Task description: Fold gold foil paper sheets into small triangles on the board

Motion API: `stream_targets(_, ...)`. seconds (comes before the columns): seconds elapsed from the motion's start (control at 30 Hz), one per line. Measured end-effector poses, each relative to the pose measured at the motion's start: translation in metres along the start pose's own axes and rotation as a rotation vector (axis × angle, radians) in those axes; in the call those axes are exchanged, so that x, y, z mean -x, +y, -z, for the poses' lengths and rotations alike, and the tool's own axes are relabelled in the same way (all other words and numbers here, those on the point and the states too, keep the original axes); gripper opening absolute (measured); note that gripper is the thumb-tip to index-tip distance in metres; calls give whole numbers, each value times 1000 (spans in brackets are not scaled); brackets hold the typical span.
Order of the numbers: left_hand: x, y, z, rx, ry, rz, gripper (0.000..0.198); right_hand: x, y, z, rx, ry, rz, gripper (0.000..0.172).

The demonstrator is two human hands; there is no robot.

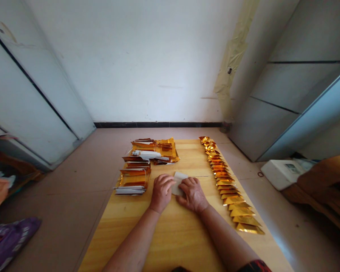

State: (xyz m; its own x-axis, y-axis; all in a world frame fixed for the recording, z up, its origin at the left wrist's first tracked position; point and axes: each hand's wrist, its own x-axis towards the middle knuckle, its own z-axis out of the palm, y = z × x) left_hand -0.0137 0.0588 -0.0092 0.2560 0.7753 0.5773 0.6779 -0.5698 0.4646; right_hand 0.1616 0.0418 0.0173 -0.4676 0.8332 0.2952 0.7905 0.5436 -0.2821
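Note:
A small whitish sheet of paper (180,175) lies on the wooden table between my two hands. My left hand (161,192) has its fingers closed together at the paper's left edge. Across the right part of the sheet, my right hand (193,193) presses with bent fingers, the thumb lower down near the table. Parts of the paper are hidden under the fingers. To the left stand stacks of gold foil paper sheets (133,177), some showing white backs. Along the right runs a long row of folded gold foil pieces (226,183), overlapping one another.
The wooden table (170,234) reaches toward the white wall (147,68). Grey cabinets (297,75) stand at right, beside a white box (280,173). A purple bag (14,241) lies on the floor at lower left.

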Motion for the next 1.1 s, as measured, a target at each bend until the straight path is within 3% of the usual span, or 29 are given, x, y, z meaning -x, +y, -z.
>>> stream_targets(0.07,0,2,-4,4,-73,-82,38,1,0,0,-15,10,2,26)
stream_targets(0.2,-1,5,-9,-44,-160,-81,31,-1,15,-4,-123,51,-28,15)
stream_targets(0.3,-2,8,-9,-80,-181,-85,26,-7,35,-4,-190,169,-225,21)
stream_targets(0.4,-2,11,-7,-114,-204,-88,21,-17,49,0,-151,120,-323,27)
stream_targets(0.67,-2,13,-6,-137,-233,-72,16,-43,31,8,51,-128,-349,29)
stream_targets(0.9,-1,13,-6,-130,-248,-54,18,-53,30,1,-54,-112,-370,20)
stream_targets(1.1,0,12,-7,-133,-239,-46,17,-54,34,-1,-139,-53,-352,38)
